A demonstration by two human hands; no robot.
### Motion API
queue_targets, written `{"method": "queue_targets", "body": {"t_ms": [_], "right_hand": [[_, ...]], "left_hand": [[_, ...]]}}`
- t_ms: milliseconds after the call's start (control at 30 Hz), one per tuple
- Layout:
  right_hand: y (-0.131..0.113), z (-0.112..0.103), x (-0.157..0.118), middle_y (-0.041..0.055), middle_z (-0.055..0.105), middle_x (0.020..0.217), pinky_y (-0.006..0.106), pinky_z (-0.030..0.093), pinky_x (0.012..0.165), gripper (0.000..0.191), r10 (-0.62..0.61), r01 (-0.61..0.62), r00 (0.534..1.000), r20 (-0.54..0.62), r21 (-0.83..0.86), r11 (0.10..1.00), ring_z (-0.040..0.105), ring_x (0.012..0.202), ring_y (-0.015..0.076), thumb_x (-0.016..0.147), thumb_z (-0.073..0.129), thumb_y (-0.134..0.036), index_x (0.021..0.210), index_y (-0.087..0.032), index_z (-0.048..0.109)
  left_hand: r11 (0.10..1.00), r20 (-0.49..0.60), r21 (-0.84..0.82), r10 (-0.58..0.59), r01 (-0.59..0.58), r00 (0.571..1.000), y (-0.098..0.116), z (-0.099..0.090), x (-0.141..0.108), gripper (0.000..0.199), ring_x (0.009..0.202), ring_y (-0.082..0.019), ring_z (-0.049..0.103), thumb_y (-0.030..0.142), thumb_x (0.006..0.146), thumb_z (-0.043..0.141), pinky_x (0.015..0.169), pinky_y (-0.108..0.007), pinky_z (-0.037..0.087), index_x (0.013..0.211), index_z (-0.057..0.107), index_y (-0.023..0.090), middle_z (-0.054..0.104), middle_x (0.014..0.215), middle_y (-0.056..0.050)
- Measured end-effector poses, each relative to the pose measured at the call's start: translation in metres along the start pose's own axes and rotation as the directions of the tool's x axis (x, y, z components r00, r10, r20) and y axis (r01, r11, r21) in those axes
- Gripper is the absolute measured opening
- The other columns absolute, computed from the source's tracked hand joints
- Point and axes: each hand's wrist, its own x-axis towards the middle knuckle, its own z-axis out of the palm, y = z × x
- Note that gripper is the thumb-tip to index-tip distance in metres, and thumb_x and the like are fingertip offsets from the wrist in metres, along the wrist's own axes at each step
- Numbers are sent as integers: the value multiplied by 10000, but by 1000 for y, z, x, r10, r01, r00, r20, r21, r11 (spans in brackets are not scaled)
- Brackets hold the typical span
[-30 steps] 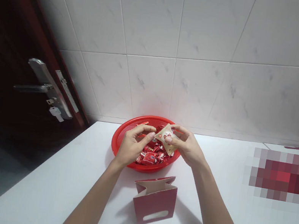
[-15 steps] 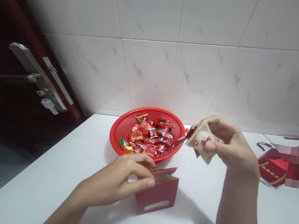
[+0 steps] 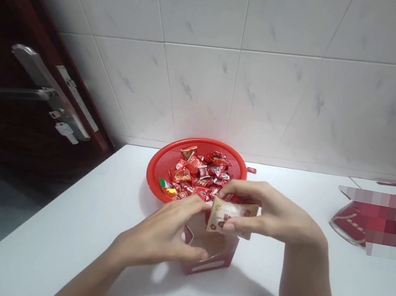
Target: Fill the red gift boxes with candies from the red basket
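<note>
Thumb and fingers of my right hand [image 3: 266,213] are closed on a cream-coloured wrapped candy [image 3: 226,216] with red printing, held just above a small red paper box [image 3: 213,265]. A bit of red shows behind the wrapper, but I cannot tell what it is. The box stands on the table, its top open and its inside pale. My left hand [image 3: 165,236] holds it from the left, thumb at the near rim and fingers towards the far side. Beyond the box, a red plastic basket [image 3: 157,161] contains several red-wrapped candies [image 3: 194,168].
The white table [image 3: 63,236] meets a tiled wall [image 3: 201,87] at the back. A small red packet [image 3: 251,170] lies right of the basket. Farther right is a partly blurred red bag-like item [image 3: 349,220]. A dark door [image 3: 25,0] with a metal handle [image 3: 25,93] stands left.
My right hand has come left and down, bringing the wrapped candy from beside the basket to over the box. My left hand has shifted slightly at the box, whose opening now shows more.
</note>
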Motion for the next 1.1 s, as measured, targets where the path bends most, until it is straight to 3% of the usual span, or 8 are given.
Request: {"method": "queue_targets", "body": {"t_ms": [233, 367, 600, 800, 967, 1100], "right_hand": [[-2, 10, 2, 4, 645, 830, 209, 432, 586, 222, -82, 72, 995, -51, -168, 983, 543, 711, 128, 807, 762, -314, 969, -189, 675], [1, 13, 5, -14, 607, 800, 210, 397, 587, 193, -74, 64, 997, -36, -226, 972, 505, 686, 115, 815, 755, -307, 932, -190, 656], [2, 14, 3, 6, 645, 875, 220, 431, 621, 217, -66, 56, 997, -49, -186, 981, 555, 742, 135, 823, 756, -336, 967, -199, 669], [-1, 19, 6, 6, 683, 910, 230, 437, 661, 221, -146, 141, 989, 7, -309, 941, 591, 785, 145, 820, 761, -247, 1016, -203, 669], [-1, 23, 9, 21, 653, 912, 248, 416, 655, 274, -72, 89, 996, 53, -577, 812, 575, 795, 160, 755, 786, -154, 993, -183, 652], [0, 20, 7, 21, 671, 932, 252, 448, 710, 225, -86, 138, 989, 118, -563, 815, 601, 848, 160, 805, 743, -128, 1006, -174, 651]], "left_hand": [[999, -18, -2, 49, -49, 999, 1, 0, 2, 283, 873, -232, 612, 327, 746, 721, 719, -309, 503, 1011, 660, 252, 661, 990, -29], [999, -4, 26, 36, -36, 999, 1, -1, 3, 266, 865, -233, 614, 333, 751, 725, 723, -310, 489, 986, 643, 237, 664, 991, -33], [999, 26, 40, 2, -3, 1000, 5, -2, 3, 208, 859, -223, 612, 320, 769, 720, 731, -307, 473, 914, 600, 232, 656, 968, -14], [1000, 50, 17, 1, -2, 999, 3, -1, 4, 244, 858, -216, 616, 309, 772, 720, 735, -306, 485, 971, 603, 231, 650, 992, -14], [999, 19, 32, 42, -43, 999, -1, -2, 3, 407, 976, -252, 616, 322, 773, 713, 825, -350, 511, 1158, 604, 247, 658, 1078, -35], [995, 21, 56, 77, -78, 997, -3, -2, 2, 438, 1027, -260, 608, 348, 794, 702, 873, -377, 520, 1212, 604, 266, 658, 1103, -40]]}}
